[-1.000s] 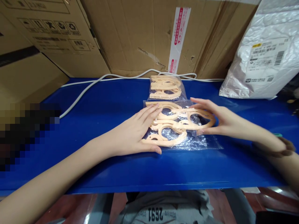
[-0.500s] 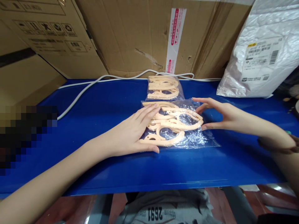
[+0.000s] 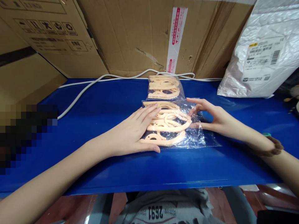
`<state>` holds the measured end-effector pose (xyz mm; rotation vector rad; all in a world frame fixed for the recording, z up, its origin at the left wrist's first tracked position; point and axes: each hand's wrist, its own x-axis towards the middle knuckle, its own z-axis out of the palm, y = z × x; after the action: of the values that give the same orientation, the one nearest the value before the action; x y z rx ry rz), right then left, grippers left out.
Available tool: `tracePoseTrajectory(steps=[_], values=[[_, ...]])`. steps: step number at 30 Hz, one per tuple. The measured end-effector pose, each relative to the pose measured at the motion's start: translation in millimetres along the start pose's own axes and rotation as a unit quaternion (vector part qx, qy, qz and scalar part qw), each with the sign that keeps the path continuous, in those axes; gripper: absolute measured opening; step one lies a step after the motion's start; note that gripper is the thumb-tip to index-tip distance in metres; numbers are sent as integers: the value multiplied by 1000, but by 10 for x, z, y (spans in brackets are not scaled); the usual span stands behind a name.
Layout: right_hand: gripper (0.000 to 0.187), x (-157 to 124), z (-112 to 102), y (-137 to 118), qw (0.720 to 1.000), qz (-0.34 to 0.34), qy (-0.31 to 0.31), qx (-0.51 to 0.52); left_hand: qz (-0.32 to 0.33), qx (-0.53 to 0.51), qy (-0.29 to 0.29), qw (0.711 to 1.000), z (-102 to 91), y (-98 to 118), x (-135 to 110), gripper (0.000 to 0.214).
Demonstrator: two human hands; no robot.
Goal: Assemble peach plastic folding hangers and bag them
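A clear plastic bag [image 3: 198, 138] lies on the blue table top [image 3: 105, 102] with several peach plastic hangers [image 3: 167, 124] inside it. My left hand [image 3: 130, 132] lies flat with fingers stretched out, pressing on the bag's left end and the hangers there. My right hand [image 3: 211, 118] has thumb and fingers apart in a C shape, touching the right ends of the hangers through the film. A second filled bag of peach hangers [image 3: 163, 87] lies just behind the first one.
Large cardboard boxes [image 3: 144, 34] stand along the back edge, with more boxes [image 3: 25, 71] at the left. A silver mailing bag [image 3: 261, 53] with labels leans at the back right. A white cable [image 3: 88, 87] runs along the rear of the table. A blurred dark patch sits at the left.
My right hand has moved left, pushing the hangers deeper into the bag so they sit more bunched together. My left hand has stayed in place on the bag.
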<state>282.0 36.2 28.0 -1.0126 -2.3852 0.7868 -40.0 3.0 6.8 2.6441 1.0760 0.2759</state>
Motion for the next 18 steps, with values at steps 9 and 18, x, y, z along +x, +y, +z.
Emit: tracePoseTrajectory(steps=[9, 18], values=[[71, -24, 9, -68, 998, 15, -5, 62, -10, 3, -4, 1000, -15, 25, 2, 114], [68, -24, 13, -66, 999, 9, -21, 47, -3, 14, -9, 1000, -11, -2, -3, 110]])
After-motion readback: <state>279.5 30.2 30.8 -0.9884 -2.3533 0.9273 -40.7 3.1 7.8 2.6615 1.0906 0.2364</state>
